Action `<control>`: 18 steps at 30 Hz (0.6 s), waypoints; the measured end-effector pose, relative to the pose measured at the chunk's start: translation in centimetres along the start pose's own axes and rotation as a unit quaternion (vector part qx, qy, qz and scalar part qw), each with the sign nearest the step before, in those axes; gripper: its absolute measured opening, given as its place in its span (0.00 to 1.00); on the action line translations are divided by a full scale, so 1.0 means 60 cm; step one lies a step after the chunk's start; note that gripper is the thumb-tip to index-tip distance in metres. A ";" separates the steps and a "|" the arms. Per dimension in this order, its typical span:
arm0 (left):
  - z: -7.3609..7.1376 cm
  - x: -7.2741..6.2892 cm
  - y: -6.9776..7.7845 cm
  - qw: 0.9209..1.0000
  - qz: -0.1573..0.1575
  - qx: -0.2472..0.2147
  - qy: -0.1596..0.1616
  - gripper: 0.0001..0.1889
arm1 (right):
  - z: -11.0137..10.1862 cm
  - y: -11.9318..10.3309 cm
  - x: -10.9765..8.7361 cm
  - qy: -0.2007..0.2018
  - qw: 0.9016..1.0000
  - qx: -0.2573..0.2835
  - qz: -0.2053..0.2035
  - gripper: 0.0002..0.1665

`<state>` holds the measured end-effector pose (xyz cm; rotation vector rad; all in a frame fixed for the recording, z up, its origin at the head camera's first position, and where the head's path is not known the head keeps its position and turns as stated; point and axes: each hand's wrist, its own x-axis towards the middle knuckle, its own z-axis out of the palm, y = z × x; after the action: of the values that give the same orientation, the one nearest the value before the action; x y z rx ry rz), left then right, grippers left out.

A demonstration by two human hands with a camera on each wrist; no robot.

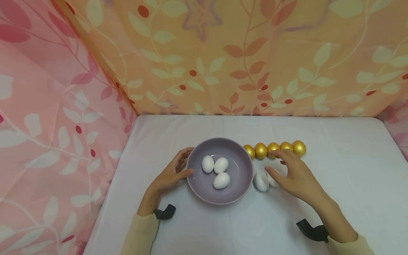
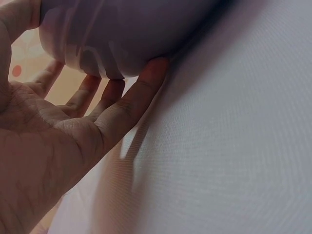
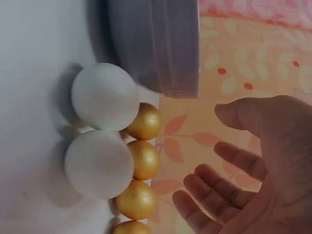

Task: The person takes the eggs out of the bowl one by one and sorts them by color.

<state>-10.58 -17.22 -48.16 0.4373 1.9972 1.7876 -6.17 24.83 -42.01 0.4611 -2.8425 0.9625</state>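
Two white eggs [image 1: 264, 181]: lying on the tabletop [image 1: 334, 184] just right of the bowl, side by side and touching or nearly so; smooth, matte, plain white. In the right wrist view they sit against the row of gold eggs [image 3: 141, 163].
Right hand [image 1: 294, 173]: hovers over the two white eggs, palm down, fingers [image 1: 280, 153] spread and relaxed, holding nothing; the fingertips reach above the gold row, the thumb points toward the nearer white egg. From the head camera it partly covers the second white egg.
Bowl [image 1: 197, 184]: round, pale lilac, glossy, standing upright near the middle of the tabletop, between the two hands.
Eggs in bowl [image 1: 216, 170]: three white ones, lying close together on the bottom.
Left hand [image 1: 172, 173]: fingers straight and loosely cupped against the bowl's left outer wall, thumb near the rim; the left wrist view shows the fingertips [image 2: 151, 68] touching the bowl's underside where it meets the cloth.
Gold eggs: five in the head view, shiny, in one straight row behind the white pair, starting right beside the bowl's far right rim.
Tabletop: covered in white cloth.
Surround: leaf-patterned fabric walls [image 1: 223, 56], orange behind, pink at the left.
Sleeves: pale yellow, with dark straps [image 1: 313, 232] at the wrists.
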 end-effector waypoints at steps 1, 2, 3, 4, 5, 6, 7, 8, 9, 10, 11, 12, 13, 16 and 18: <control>0.000 0.000 0.000 1.000 0.000 0.000 0.000 0.39 | 0.000 -0.003 0.004 -0.005 1.000 0.001 -0.008 0.28; 0.000 0.001 0.000 1.000 -0.002 -0.001 0.000 0.39 | -0.001 -0.007 0.009 -0.010 1.000 0.005 -0.015 0.28; 0.000 0.002 0.000 1.000 -0.002 -0.001 -0.001 0.39 | -0.001 -0.010 0.013 -0.016 1.000 0.006 -0.023 0.28; 0.001 0.002 0.000 1.000 -0.002 -0.002 -0.003 0.39 | -0.001 -0.013 0.017 -0.022 0.999 0.007 -0.031 0.28; 0.001 0.003 0.000 1.000 -0.003 -0.003 -0.004 0.39 | -0.001 -0.016 0.022 -0.028 0.999 0.010 -0.039 0.28; 0.002 0.003 0.000 1.000 -0.001 -0.002 -0.005 0.39 | 0.000 -0.019 0.026 -0.033 0.998 0.010 -0.048 0.28; 0.002 0.004 0.000 1.000 0.000 -0.001 -0.006 0.39 | 0.001 -0.021 0.031 -0.037 0.998 0.012 -0.059 0.29; 0.003 0.004 0.001 1.000 0.001 -0.002 -0.007 0.39 | 0.001 -0.024 0.036 -0.040 0.997 0.013 -0.069 0.29; 0.003 0.005 0.001 1.000 0.002 -0.002 -0.008 0.39 | 0.002 -0.027 0.040 -0.043 0.996 0.012 -0.078 0.29; 0.003 0.005 0.001 1.000 0.002 -0.001 -0.008 0.39 | 0.004 -0.031 0.044 -0.047 0.995 0.012 -0.086 0.29; 0.003 0.005 0.002 1.000 0.003 0.002 -0.006 0.39 | 0.005 -0.035 0.049 -0.050 0.994 0.011 -0.093 0.29; 0.003 0.005 0.003 1.000 0.004 0.006 -0.005 0.39 | 0.007 -0.039 0.053 -0.054 0.994 0.010 -0.100 0.29; 0.002 0.004 0.003 1.000 0.004 0.007 -0.004 0.39 | 0.009 -0.043 0.057 -0.058 0.993 0.010 -0.104 0.29; 0.000 0.002 0.003 1.000 0.003 0.012 -0.002 0.39 | 0.015 -0.057 0.070 -0.076 0.990 0.009 -0.116 0.27; -0.001 0.000 0.002 1.000 0.003 0.013 -0.002 0.39 | 0.019 -0.065 0.078 -0.086 0.989 0.008 -0.124 0.26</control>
<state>-10.62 -17.24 -48.01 0.4550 2.0201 1.7660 -9.37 20.02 -39.72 0.9157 -2.8330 0.9396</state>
